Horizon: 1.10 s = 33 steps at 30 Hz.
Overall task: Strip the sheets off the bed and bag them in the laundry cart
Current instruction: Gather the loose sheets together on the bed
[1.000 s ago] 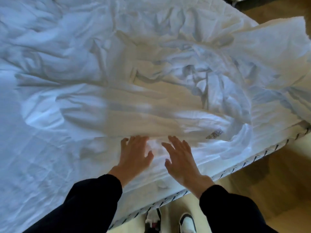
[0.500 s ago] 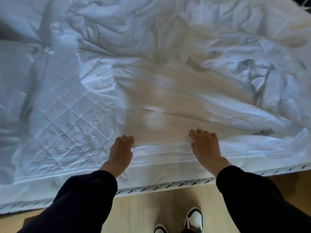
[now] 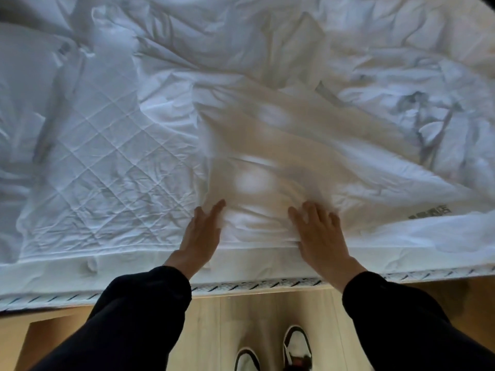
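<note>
Two bare hands are resting on the white sheet [image 3: 267, 145] near the front edge of the bed [image 3: 254, 263]. The left hand [image 3: 202, 234] is lying with its fingers straight, touching the left side of a bunched-up part of the sheet. The right hand [image 3: 320, 231] is lying flat on the right side of that bunch, fingers straight and a little apart. Neither hand is gripping anything. The sheet is sitting in a crumpled heap over the middle and right of the bed. On the left, a quilted pad [image 3: 93, 170] with a diamond pattern is showing bare. A small printed label [image 3: 430, 212] is showing on the sheet, right of the right hand. Black sleeves [image 3: 139, 311] are covering both arms. Two black and white shoes [image 3: 297, 346] are standing on the wooden floor [image 3: 214, 330].
</note>
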Tool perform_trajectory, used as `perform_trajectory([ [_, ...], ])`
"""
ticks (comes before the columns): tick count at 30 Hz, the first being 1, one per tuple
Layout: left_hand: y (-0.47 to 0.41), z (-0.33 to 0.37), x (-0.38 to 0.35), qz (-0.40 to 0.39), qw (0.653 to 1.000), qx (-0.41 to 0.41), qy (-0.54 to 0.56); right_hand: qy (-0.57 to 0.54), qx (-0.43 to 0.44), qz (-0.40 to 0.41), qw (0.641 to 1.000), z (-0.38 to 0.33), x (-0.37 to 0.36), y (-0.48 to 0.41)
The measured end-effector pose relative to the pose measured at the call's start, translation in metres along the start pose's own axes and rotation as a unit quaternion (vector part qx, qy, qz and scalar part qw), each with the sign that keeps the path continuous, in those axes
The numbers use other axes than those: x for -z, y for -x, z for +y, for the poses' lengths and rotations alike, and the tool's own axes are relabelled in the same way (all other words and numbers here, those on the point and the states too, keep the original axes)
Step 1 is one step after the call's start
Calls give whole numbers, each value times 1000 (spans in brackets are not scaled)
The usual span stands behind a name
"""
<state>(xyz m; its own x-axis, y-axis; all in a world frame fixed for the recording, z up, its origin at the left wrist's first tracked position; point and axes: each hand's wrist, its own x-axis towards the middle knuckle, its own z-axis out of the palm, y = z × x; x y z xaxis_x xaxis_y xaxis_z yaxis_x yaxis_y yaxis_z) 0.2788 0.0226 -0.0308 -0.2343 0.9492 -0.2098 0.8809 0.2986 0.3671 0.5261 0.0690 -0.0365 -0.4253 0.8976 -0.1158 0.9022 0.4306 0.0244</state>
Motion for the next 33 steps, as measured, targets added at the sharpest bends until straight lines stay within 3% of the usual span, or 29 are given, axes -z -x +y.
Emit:
perform_trajectory([
  [6,20,-20,23,9,994,-107,22,-13,44,8,999,-13,8,-11],
  [10,66,-52,41,25,988,-147,38,-78,127,-16,989,-36,7,6],
  [14,118,-86,32,-39,986,-159,-13,-69,205,-33,976,-61,-8,39],
  [17,120,-91,26,-87,989,-121,-6,-59,175,-9,983,-64,-12,47],
  [19,108,-83,28,-136,986,-51,83,-53,159,-14,986,-58,-7,48],
  [21,90,-67,32,-98,958,60,263,-75,158,-34,984,-52,2,47],
  [23,63,-57,29,-36,928,166,332,-103,176,-78,976,-47,13,44],
  [25,37,-50,22,-52,934,232,267,-115,214,-143,959,-46,25,37],
  [28,24,-34,15,-60,959,228,158,-106,262,-179,942,-47,35,31],
  [30,36,-27,11,-47,962,222,151,-91,276,-158,944,-51,33,31],
  [33,66,-29,-1,-25,970,198,135,-50,251,-49,965,-57,21,28],
])
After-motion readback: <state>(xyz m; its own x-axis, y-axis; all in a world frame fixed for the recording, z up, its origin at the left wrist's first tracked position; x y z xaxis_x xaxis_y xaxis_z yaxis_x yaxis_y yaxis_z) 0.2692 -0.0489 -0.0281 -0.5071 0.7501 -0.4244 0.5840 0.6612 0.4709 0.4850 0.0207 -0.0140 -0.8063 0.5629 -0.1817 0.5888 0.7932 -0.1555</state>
